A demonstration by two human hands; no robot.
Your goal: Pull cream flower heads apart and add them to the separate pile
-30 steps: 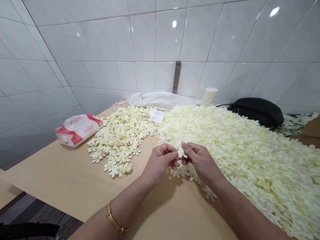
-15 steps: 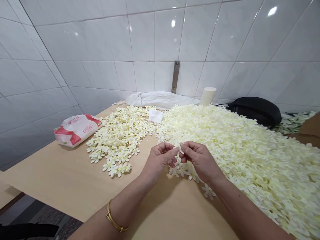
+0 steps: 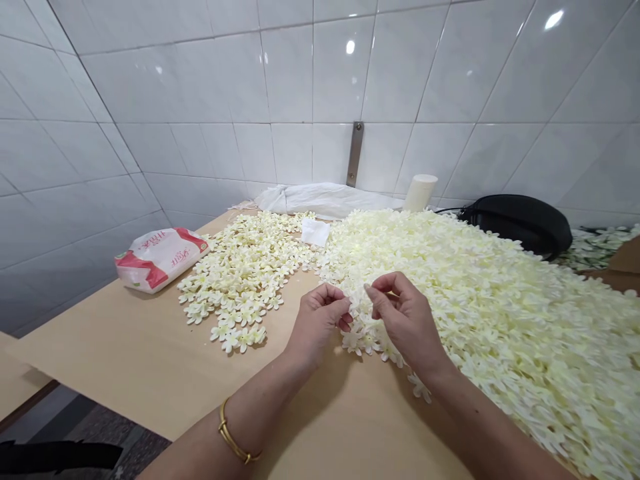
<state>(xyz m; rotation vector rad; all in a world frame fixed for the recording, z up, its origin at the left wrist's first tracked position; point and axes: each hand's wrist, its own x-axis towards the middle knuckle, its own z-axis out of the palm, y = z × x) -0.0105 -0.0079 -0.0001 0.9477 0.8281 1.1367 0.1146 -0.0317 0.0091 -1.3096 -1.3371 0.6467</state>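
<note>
My left hand (image 3: 320,320) and my right hand (image 3: 403,317) are held close together over the near edge of a big heap of cream fabric flowers (image 3: 480,293) on a tan table (image 3: 150,373). The left fingers are pinched on a small cream flower (image 3: 354,308). The right thumb and forefinger are curled in a pinch beside it; what they hold is too small to make out. A gold bangle (image 3: 235,443) sits on my left wrist. A flatter spread of separated flowers (image 3: 245,273) lies to the left.
A red and white tissue pack (image 3: 160,257) lies at the left. Along the tiled wall sit a white cloth bag (image 3: 325,199), a white roll (image 3: 419,192) and a black case (image 3: 520,221). A white slip (image 3: 315,232) lies between the flower piles.
My hands have drawn slightly apart. The right hand has shifted to the right and its fingers have lifted; the left keeps pinching a flower.
</note>
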